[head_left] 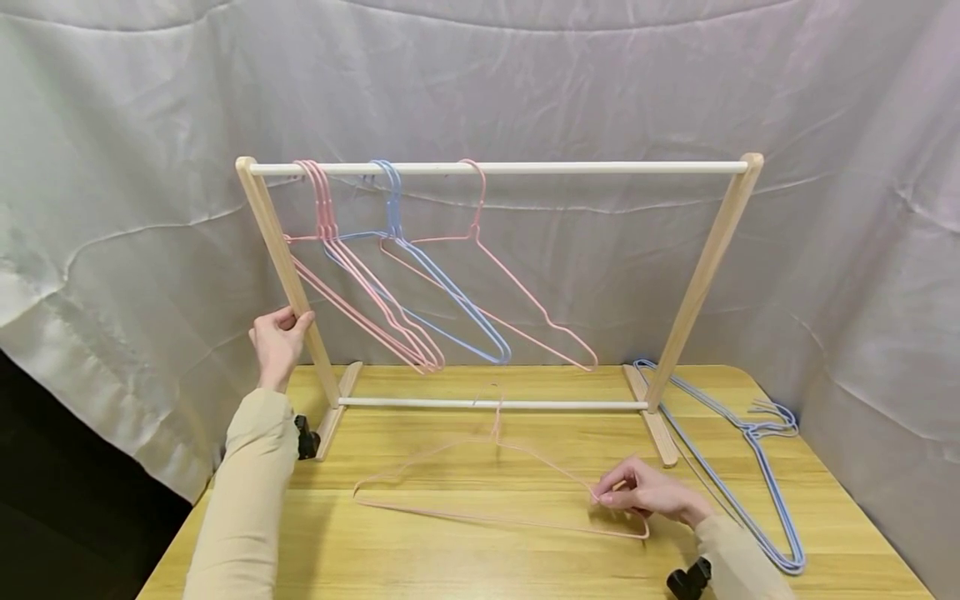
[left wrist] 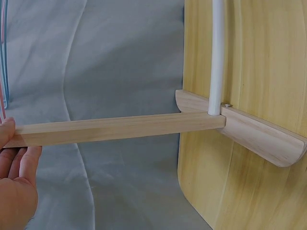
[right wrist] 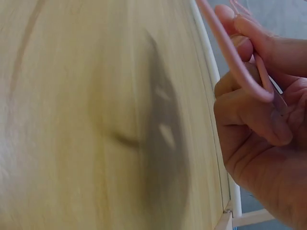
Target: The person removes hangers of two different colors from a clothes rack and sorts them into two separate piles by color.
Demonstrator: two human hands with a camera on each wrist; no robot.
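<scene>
My left hand [head_left: 279,343] grips the left wooden post [head_left: 272,229] of a clothes rack, thumb on one side and fingers curled round the other, as the left wrist view also shows. With my right hand [head_left: 651,490] I pinch a pink wire hanger [head_left: 480,518] near its right shoulder. That hanger is held low over the table, its hook pointing to the rack's lower white bar [head_left: 420,403]. In the right wrist view the pink wire [right wrist: 237,62] passes between thumb and fingers. Several pink hangers [head_left: 322,200], blue hangers [head_left: 393,204] and a single pink hanger [head_left: 477,200] hang from the upper rail [head_left: 600,167].
Several blue hangers [head_left: 776,492] lie stacked on the right of the wooden table [head_left: 405,567], beside the rack's right foot [head_left: 651,417]. The right post [head_left: 705,283] slants up to the rail. A grey curtain [head_left: 570,92] hangs behind and at both sides.
</scene>
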